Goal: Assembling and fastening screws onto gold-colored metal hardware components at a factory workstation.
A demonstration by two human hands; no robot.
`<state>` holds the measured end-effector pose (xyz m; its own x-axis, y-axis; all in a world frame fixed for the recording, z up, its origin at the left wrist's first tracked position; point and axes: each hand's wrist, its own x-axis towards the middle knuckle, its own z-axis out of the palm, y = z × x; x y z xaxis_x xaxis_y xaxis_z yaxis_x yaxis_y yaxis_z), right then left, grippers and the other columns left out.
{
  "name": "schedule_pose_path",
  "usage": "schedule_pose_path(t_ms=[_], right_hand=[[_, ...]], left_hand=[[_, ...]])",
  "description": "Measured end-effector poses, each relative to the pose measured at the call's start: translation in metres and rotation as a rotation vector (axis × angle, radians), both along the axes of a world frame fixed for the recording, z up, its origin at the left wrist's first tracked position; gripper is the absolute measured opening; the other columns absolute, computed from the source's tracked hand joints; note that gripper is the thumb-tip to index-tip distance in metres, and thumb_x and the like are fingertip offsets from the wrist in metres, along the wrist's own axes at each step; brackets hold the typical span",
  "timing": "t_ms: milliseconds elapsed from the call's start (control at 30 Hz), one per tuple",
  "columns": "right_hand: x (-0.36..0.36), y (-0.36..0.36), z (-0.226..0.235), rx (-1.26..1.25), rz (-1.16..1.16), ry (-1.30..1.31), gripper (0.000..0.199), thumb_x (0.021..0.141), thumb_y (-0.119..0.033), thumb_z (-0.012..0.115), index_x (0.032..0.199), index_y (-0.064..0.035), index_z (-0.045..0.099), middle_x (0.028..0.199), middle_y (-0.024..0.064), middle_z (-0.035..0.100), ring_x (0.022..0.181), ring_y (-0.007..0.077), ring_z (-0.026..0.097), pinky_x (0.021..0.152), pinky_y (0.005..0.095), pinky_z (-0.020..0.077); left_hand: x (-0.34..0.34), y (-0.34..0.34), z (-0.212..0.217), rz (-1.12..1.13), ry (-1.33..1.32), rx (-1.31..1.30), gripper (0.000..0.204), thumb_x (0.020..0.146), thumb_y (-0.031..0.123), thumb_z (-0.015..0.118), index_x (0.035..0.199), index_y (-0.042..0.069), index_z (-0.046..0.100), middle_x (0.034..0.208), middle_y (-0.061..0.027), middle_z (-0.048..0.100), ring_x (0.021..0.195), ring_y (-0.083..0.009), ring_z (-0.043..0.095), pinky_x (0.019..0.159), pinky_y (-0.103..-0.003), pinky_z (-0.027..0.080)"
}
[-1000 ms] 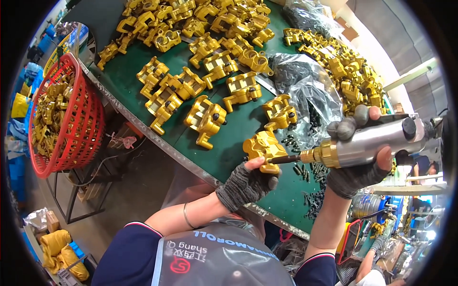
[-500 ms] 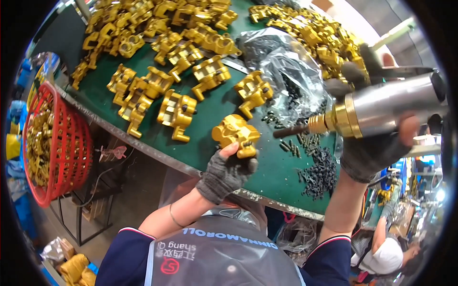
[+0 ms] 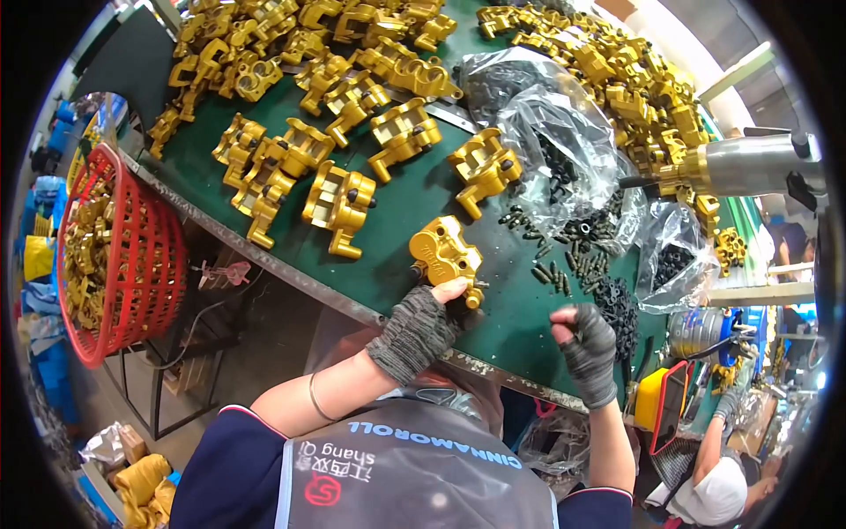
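My left hand (image 3: 414,331), in a grey fingerless glove, grips a gold brake caliper (image 3: 447,256) above the green tabletop, with the thumb on its near edge. My right hand (image 3: 586,348), gloved alike, is off to the right over the table's near part. Its fingers are curled in and the thumb is pressed to them; anything they hold is too small to make out. A heap of small black parts (image 3: 617,309) lies just beyond it, with dark metal pins (image 3: 555,278) scattered nearby. The silver power screwdriver (image 3: 749,165) hangs at the right, out of my hands.
More gold calipers (image 3: 339,207) stand on the green table (image 3: 388,256), and larger piles lie at the back. Clear bags (image 3: 560,132) of black parts sit mid-table. A red basket (image 3: 123,264) of gold parts is at the left. Another person (image 3: 714,485) is at far right.
My right hand has let go of the power screwdriver and come down to the table; the screwdriver now hangs farther right. The caliper in my left hand has turned and shows another face.
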<state>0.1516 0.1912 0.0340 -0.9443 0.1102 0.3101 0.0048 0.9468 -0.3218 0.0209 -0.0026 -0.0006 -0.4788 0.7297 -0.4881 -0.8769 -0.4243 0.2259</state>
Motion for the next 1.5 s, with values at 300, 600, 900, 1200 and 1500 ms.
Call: schedule_pose_path(t_ms=[300, 600, 900, 1200, 1500], right_hand=[[-0.056, -0.040, -0.009, -1.707, -0.116, -0.297, 0.020, 0.078, -0.015, 0.059, 0.093, -0.0028, 0.054, 0.078, 0.0075, 0.057, 0.065, 0.0172, 0.055, 0.059, 0.0264, 0.0443], [-0.057, -0.039, -0.019, -1.793, -0.145, -0.331, 0.022, 0.080, -0.016, 0.058, 0.097, -0.0029, 0.053, 0.077, 0.0065, 0.058, 0.064, 0.0154, 0.055, 0.056, 0.0247, 0.0448], [-0.066, -0.057, 0.008, -1.363, -0.211, -0.262, 0.022, 0.078, -0.014, 0.060, 0.095, -0.0009, 0.053, 0.073, 0.0037, 0.057, 0.061, 0.0100, 0.054, 0.055, 0.0212, 0.0444], [-0.075, -0.054, -0.002, -1.156, -0.132, -0.265, 0.022, 0.074, -0.007, 0.061, 0.094, 0.0008, 0.056, 0.072, 0.0056, 0.060, 0.058, 0.0108, 0.055, 0.052, 0.0237, 0.0447], [-0.067, -0.051, -0.015, -0.548, 0.048, -0.061, 0.019, 0.075, -0.007, 0.061, 0.093, -0.0016, 0.060, 0.078, 0.0107, 0.062, 0.067, 0.0145, 0.059, 0.062, 0.0250, 0.0460]], left_hand=[[0.007, 0.007, 0.005, 0.015, 0.064, -0.111, 0.021, 0.077, 0.011, 0.063, 0.095, 0.005, 0.054, 0.085, -0.0026, 0.055, 0.078, -0.0117, 0.055, 0.067, -0.026, 0.048], [0.005, 0.012, 0.013, 0.083, -0.041, -0.107, 0.015, 0.076, 0.010, 0.063, 0.088, 0.004, 0.056, 0.077, -0.0019, 0.055, 0.072, -0.0113, 0.054, 0.066, -0.025, 0.047], [0.007, 0.012, -0.007, 0.071, -0.028, -0.156, 0.012, 0.073, 0.007, 0.061, 0.083, 0.003, 0.057, 0.074, -0.0020, 0.055, 0.071, -0.0120, 0.054, 0.069, -0.023, 0.045], [0.008, 0.013, -0.016, 0.020, 0.051, -0.096, 0.015, 0.078, 0.012, 0.054, 0.087, 0.000, 0.055, 0.085, -0.0062, 0.056, 0.081, -0.0143, 0.054, 0.077, -0.025, 0.044], [0.005, 0.013, -0.011, 0.070, 0.094, -0.060, 0.018, 0.075, 0.011, 0.061, 0.090, 0.002, 0.056, 0.081, -0.0030, 0.056, 0.074, -0.0123, 0.054, 0.070, -0.025, 0.046]])
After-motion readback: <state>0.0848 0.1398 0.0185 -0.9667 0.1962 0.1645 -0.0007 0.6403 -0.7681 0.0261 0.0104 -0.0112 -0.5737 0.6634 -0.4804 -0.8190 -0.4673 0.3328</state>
